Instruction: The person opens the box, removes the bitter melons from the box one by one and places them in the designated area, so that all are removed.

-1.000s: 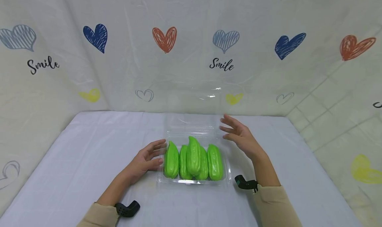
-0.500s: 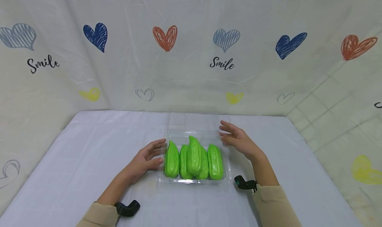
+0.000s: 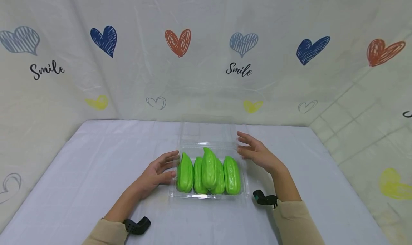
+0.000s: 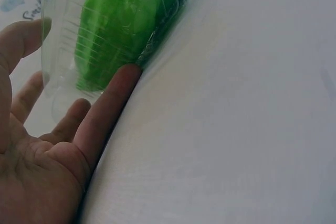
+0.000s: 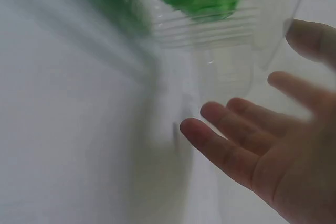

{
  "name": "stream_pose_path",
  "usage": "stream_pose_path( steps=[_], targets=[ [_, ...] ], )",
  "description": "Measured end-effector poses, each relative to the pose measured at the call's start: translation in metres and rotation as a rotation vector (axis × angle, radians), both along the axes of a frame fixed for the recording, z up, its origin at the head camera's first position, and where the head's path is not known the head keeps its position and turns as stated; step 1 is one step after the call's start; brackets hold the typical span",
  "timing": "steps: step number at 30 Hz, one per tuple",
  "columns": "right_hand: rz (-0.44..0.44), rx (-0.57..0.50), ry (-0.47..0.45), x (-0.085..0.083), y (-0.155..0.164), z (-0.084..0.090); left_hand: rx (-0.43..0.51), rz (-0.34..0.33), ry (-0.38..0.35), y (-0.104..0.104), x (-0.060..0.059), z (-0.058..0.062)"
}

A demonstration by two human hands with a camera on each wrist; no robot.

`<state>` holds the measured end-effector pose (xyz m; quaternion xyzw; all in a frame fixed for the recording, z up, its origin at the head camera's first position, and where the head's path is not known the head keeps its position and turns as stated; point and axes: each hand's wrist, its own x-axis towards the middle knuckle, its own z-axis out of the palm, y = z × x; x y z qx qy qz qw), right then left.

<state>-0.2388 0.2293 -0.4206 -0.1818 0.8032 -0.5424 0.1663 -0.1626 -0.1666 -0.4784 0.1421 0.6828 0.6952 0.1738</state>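
Note:
A clear plastic clamshell box (image 3: 209, 196) lies on the table with several glossy green peppers (image 3: 209, 170) in it, one on top of the others. Its transparent lid (image 3: 207, 132) is swung back towards the wall. My left hand (image 3: 157, 171) is at the box's left side with fingers extended; in the left wrist view a fingertip (image 4: 128, 74) touches the box wall. My right hand (image 3: 259, 152) is by the box's back right corner near the hinge, its fingers loosely spread. In the right wrist view the thumb (image 5: 310, 38) is at the clear rim; the other fingers hold nothing.
A white cloth covers the table (image 3: 80, 187). Behind it hangs a pale curtain (image 3: 206, 80) printed with hearts and "Smile". A black wrist device (image 3: 137, 225) sits on the left wrist and another black device (image 3: 265, 197) on the right.
The lid has tipped farther back and lower. My right hand has come down slightly beside it. My left hand, the box and the peppers have stayed put.

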Motion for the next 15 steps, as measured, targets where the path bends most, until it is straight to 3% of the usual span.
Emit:
stream_pose_path(
  steps=[9, 15],
  targets=[
    [-0.024, 0.12, 0.103, 0.016, 0.0, 0.03, 0.001, -0.004, 0.007, 0.0, 0.001, 0.003],
    [-0.008, 0.127, 0.153, 0.03, -0.01, 0.05, 0.008, -0.008, 0.018, 0.0, 0.0, 0.001]
  ],
)
